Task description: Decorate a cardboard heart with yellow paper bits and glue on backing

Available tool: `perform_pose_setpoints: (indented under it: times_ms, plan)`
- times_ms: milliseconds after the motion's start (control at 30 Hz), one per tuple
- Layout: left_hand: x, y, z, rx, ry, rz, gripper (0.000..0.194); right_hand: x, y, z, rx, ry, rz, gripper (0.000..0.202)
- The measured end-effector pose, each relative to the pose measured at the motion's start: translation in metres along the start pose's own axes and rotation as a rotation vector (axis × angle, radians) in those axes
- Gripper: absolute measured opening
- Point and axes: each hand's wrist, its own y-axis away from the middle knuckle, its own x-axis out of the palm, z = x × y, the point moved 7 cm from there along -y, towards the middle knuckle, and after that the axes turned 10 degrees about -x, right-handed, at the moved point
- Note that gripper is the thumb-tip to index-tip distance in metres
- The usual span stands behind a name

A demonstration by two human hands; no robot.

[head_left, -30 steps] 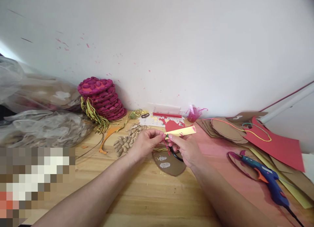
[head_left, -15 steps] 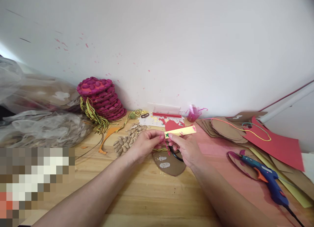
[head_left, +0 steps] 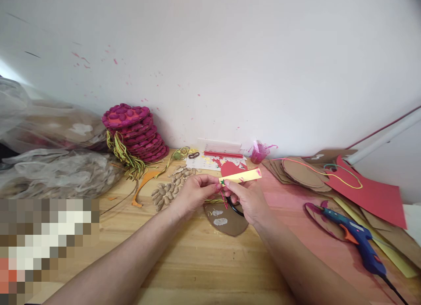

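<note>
A narrow yellow paper strip (head_left: 246,177) is stretched between my two hands above the table, with a green star (head_left: 222,181) at its left end. My left hand (head_left: 199,190) pinches that end between thumb and fingertips. My right hand (head_left: 248,197) is closed on the strip, its thumb lying beside the star. Under the right fingers shows a black curved loop (head_left: 235,207); whether it is held cannot be made out. Below lies a brown cardboard piece (head_left: 226,224) with whitish patches. A red paper heart (head_left: 232,167) lies behind the strip.
Unshelled peanuts (head_left: 169,191) lie left of my hands, near stacked magenta discs (head_left: 134,129) with yellow-green tassels. Plastic bags (head_left: 59,164) fill the left. A blue glue gun (head_left: 358,239), cardboard ovals (head_left: 304,171) and red paper (head_left: 371,191) lie right. A pink-stained cup (head_left: 258,152) stands behind.
Both hands keep their grip on the yellow strip and have barely moved. The whole view has shifted very slightly.
</note>
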Motion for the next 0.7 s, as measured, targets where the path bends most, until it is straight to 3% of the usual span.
perform_pose_setpoints:
  times_ms: [233, 700]
  plan:
    - [0.0011, 0.0007, -0.0055, 0.049, -0.056, 0.014, 0.026, 0.0009, -0.0002, 0.0010, -0.008, 0.012, 0.000, 0.021]
    - [-0.0002, 0.0042, -0.0075, -0.023, -0.004, -0.037, 0.021, -0.0011, -0.0002, 0.0004, -0.011, 0.024, 0.012, 0.019]
